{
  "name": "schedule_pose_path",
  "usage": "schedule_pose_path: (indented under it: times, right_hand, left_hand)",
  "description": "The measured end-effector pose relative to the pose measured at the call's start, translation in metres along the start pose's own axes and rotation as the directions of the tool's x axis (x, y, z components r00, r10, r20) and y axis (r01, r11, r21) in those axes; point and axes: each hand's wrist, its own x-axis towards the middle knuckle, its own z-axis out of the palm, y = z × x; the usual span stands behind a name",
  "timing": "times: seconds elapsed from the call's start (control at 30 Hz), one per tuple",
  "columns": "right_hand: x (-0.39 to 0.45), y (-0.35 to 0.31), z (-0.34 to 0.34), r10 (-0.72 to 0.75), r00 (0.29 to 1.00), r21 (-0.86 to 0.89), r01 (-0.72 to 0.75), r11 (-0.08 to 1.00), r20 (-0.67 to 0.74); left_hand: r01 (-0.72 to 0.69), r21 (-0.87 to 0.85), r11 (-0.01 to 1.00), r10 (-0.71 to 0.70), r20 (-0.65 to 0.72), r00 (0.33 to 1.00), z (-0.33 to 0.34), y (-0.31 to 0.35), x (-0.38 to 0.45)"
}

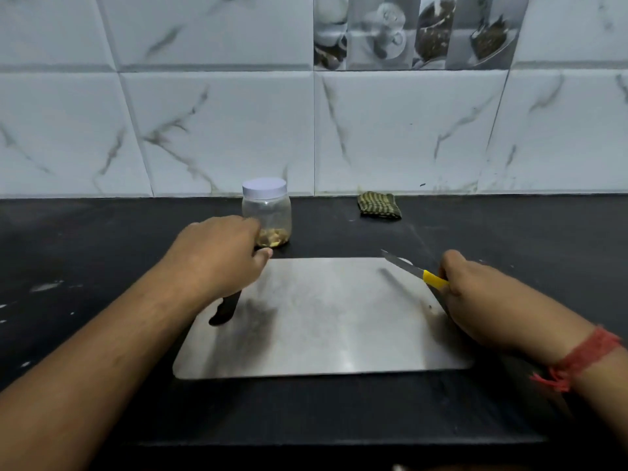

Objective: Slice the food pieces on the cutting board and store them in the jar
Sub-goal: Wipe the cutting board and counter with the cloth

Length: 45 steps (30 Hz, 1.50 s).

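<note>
A clear plastic jar (272, 212) with a white lid stands on the black counter just behind the steel cutting board (323, 321). Cut food pieces (275, 236) lie at the jar's bottom. My left hand (221, 256) hovers over the board's back left corner, right in front of the jar's lower left side, fingers loosely curled, and I see nothing in it. My right hand (475, 294) grips the yellow handle of a knife (413, 268). The blade points up and left above the board's back right corner. I see no food on the board's surface.
A dark slot (224, 309) shows near the board's left edge, below my left wrist. A folded green striped cloth (379, 205) lies on the counter by the tiled wall, behind the board on the right. Black counter runs along both sides of the board.
</note>
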Motion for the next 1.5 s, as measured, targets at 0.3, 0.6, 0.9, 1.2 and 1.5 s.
schedule_pose_path:
  times: [0.3,0.6,0.9,1.2,1.5]
  right_hand:
    - [0.105,-0.05,-0.007,-0.147,0.987,-0.073,0.152,0.986,0.067]
    - [0.18,-0.085,0.049,-0.15,0.981,-0.046,0.156,0.987,0.12]
    - [0.246,-0.055,0.027,-0.095,0.981,-0.16,0.068,0.985,-0.17]
    - [0.308,-0.024,0.047,0.125,0.992,-0.157,-0.123,0.98,0.003]
    - [0.287,0.007,-0.004,0.023,0.97,-0.029,-0.031,0.999,-0.243]
  left_hand:
    - [0.102,-0.14,0.985,-0.138,-0.278,0.951,0.042,-0.018,0.032]
    - [0.226,-0.105,0.968,-0.209,0.157,0.965,0.065,-0.016,0.022]
    - [0.23,-0.062,0.971,-0.199,0.317,0.927,0.063,-0.019,0.025]
    - [0.216,-0.075,0.973,-0.18,0.332,0.926,0.067,-0.023,0.026]
    - [0.221,-0.078,0.972,-0.181,0.347,0.92,0.067,-0.024,0.025]
